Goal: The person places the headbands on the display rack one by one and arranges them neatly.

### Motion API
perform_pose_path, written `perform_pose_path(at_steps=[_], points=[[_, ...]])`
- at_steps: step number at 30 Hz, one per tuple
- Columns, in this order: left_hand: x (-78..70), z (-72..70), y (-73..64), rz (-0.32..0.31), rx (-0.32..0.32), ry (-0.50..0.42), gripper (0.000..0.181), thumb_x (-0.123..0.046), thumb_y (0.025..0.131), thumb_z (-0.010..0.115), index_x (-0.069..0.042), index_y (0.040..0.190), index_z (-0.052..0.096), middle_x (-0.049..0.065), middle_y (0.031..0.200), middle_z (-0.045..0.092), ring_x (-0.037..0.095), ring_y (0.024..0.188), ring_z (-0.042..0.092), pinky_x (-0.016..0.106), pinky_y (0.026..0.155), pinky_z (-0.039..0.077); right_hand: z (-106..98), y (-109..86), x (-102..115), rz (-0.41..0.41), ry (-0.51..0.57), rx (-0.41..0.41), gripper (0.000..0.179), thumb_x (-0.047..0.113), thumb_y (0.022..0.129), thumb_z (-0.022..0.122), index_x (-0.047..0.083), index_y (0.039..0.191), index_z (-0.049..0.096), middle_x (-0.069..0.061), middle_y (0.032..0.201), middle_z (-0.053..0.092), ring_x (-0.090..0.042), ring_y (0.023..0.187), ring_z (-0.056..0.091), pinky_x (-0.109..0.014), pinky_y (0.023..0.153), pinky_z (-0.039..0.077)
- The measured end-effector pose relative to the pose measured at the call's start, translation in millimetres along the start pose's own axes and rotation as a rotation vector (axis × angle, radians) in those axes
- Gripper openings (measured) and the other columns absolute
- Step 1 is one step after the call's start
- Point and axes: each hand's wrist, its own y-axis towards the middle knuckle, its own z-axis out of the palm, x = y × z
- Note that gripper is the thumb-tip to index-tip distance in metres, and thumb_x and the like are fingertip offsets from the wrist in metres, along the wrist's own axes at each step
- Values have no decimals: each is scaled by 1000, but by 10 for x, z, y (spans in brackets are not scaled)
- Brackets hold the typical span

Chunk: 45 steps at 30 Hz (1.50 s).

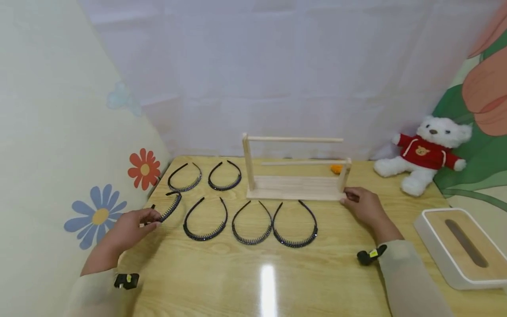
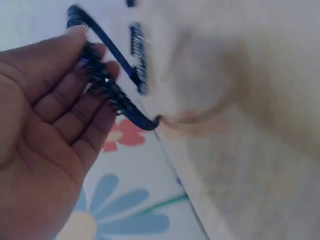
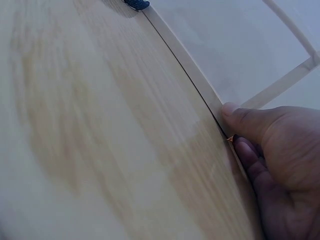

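My left hand [image 1: 132, 226] pinches a dark toothed headband [image 1: 171, 210] between thumb and fingers, lifted over the table's left edge. In the left wrist view, the headband [image 2: 127, 106] shows its teeth and a glossy dark band. My right hand [image 1: 365, 207] grips the right front corner of a wooden rack [image 1: 293, 193] with two horizontal rods. The right wrist view has the thumb on the base's edge and the fingers curled beside it. Several similar headbands lie on the table: two at the back left, including one headband [image 1: 224, 188], and a front row including another headband [image 1: 205, 238].
A white teddy bear [image 1: 421, 152] in a red top sits at the back right. Nearer on the right is a white box [image 1: 439, 253] with a wooden lid. A small orange object [image 1: 336, 169] lies behind the rack. Walls border the wooden table [image 1: 222, 273] at left and back.
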Motion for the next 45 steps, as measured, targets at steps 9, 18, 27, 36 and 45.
perform_pose_path(at_steps=[9,18,27,36,45], points=[[-228,-74,237,-200,-162,-542,42,-40,115,57,-7,139,65,-14,108,75,-7,97,67,12,80,55,10,-7,-31,1,11,-2,46,18,105,75,-6,144,65,-29,136,71,-44,126,70,-58,112,56],[-466,-204,377,-171,-232,-1605,23,-18,114,59,-12,116,81,0,106,79,12,93,69,22,81,60,15,-4,-49,-16,-6,-10,46,17,105,75,-6,144,66,-28,134,71,-44,125,69,-60,111,56],[-847,-304,415,-105,-247,-1791,27,-2,113,53,-7,128,75,7,114,77,17,101,66,25,87,59,-12,-8,-10,-16,-4,-17,44,16,105,76,-5,143,67,-28,133,71,-45,125,69,-60,111,55],[-1396,-500,536,-41,-355,-1875,27,1,112,55,-2,130,74,10,119,74,19,107,61,25,90,55,-10,-23,1,-13,2,-18,45,16,105,75,-5,143,66,-28,134,71,-45,125,69,-60,110,56],[-1807,-667,703,90,-322,-1904,33,7,111,52,1,136,72,13,127,70,23,109,56,28,90,52,-3,-8,-9,-12,0,-8,47,19,106,75,-4,145,65,-28,135,70,-45,126,68,-60,110,55]])
